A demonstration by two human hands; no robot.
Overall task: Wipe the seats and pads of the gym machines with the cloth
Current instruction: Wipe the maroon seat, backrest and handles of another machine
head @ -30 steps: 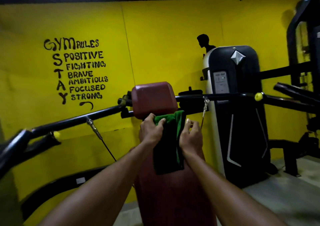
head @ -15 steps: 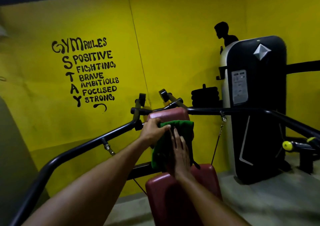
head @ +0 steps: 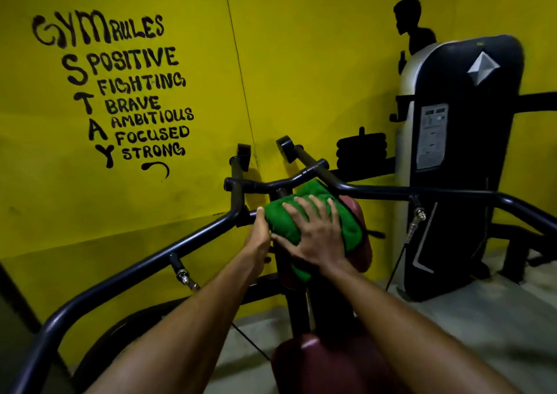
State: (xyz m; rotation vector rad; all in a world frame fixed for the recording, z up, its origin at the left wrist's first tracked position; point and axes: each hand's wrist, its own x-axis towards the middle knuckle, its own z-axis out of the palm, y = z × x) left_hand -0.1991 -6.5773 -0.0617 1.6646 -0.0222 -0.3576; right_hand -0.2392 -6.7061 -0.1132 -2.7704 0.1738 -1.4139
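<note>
Two bare hands work at the top of a maroon pad (head: 360,255) on a black-framed machine. The green cloth (head: 349,228) is folded thick and draped over the pad's upper end, just below the junction of the handlebars (head: 304,176), with a strip hanging down the pad's left side.

The right hand (head: 313,237) lies flat on the cloth, fingers (head: 304,209) straight and spread apart, palm pressing it onto the pad. The left hand (head: 259,237) sits at the cloth's left edge, thumb up against the fabric. Its other fingers are hidden behind cloth and pad, so I cannot tell whether they clamp anything.

A long frame bar (head: 208,235) sweeps down to the left from the pad, and another runs off to the right, each carrying a metal clip (head: 417,215). Below the forearms, a maroon seat (head: 319,360) shows at the bottom edge.

Behind stands a yellow wall (head: 301,77) with black hand-painted lettering (head: 111,92) reading "GYM RULES" and a list of words, plus a painted black silhouette (head: 413,29). A tall black weight housing (head: 470,182) stands to the right on the grey floor (head: 452,318).
</note>
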